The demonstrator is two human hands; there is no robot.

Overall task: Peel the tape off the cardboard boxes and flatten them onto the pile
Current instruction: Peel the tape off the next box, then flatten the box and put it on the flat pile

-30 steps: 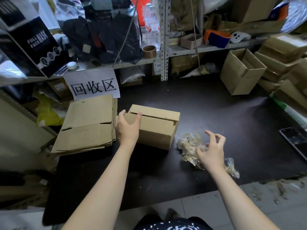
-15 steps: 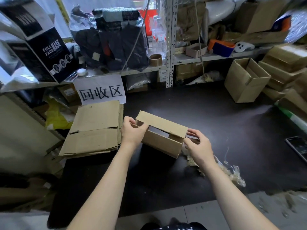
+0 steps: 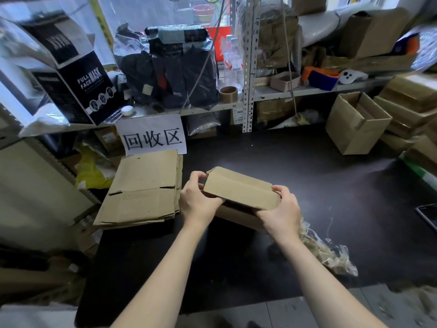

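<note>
A small brown cardboard box is lifted just above the dark mat, its long flap facing me. My left hand grips its left end, fingers curled round the edge. My right hand grips its right end, thumb on top. Left of the box lies the pile of flattened cardboard. A heap of peeled clear tape lies on the mat just right of my right forearm.
An open box and stacked boxes stand at the back right. A white paper sign hangs behind the pile under a cluttered metal shelf. A phone lies at the right edge.
My right hand left the tape heap and took hold of the box's right end. Both hands have raised and tipped the box toward me; its top flap now looks closed over.
</note>
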